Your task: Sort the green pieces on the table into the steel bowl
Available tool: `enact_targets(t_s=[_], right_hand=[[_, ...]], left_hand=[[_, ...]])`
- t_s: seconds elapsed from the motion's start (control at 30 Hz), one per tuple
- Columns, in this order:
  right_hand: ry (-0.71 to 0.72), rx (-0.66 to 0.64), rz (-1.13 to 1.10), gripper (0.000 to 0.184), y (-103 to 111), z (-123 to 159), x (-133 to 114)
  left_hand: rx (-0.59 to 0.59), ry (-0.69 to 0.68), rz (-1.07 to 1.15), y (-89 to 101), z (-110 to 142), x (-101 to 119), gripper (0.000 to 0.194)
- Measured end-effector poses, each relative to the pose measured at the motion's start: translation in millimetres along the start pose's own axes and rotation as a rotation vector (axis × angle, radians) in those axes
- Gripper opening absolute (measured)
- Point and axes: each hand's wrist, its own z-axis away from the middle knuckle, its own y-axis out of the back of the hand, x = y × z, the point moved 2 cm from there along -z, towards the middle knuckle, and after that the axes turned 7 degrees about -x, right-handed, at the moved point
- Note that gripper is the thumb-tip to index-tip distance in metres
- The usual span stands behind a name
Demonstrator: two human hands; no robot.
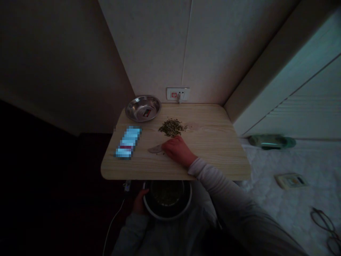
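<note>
On the wooden table my right hand (176,149) is closed around what looks like a small knife (155,149); its pale blade points left, lying close to the tabletop. A few dark specks lie beside the blade. Just beyond the hand is a loose pile of small green bits (172,127), too fine to tell what kind. Below the table's front edge, my left hand (140,202) grips the left rim of a dark basin (168,217) with a pale rim. A smaller round container with dark contents seems to sit inside it.
A shiny metal bowl (143,108) stands at the table's (213,160) back left, with a lit phone (128,142) nearer the front. A wall socket (178,94) is behind. To the right, a green bottle (271,141), a small box (291,180) and glasses (323,220) lie on white quilted bedding.
</note>
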Motion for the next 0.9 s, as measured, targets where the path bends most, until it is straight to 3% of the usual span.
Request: enact_targets(t_s=[0.2, 0.4, 0.63, 0.9], right_hand=[[0.009, -0.043, -0.009, 0.017, 7.1, 9.4, -2.4], [0.012, -0.057, -0.001, 0.017, 6.9, 19.2, 0.7], [0.031, -0.045, -0.031, 0.019, 8.0, 30.8, 7.0], [-0.003, -0.005, -0.084, 0.016, 11.2, 38.9, 13.5]], left_hand=[[-0.012, 0.045, 0.012, -0.9, 0.7, -1.8, 0.021], [0.039, -0.035, -0.014, 0.9, -3.4, -1.0, 0.027], [-0.057, -0.015, -0.017, 1.3, -2.0, -4.2, 0.021], [-0.036, 0.016, 0.006, -4.6, 0.8, -2.6, 0.026]])
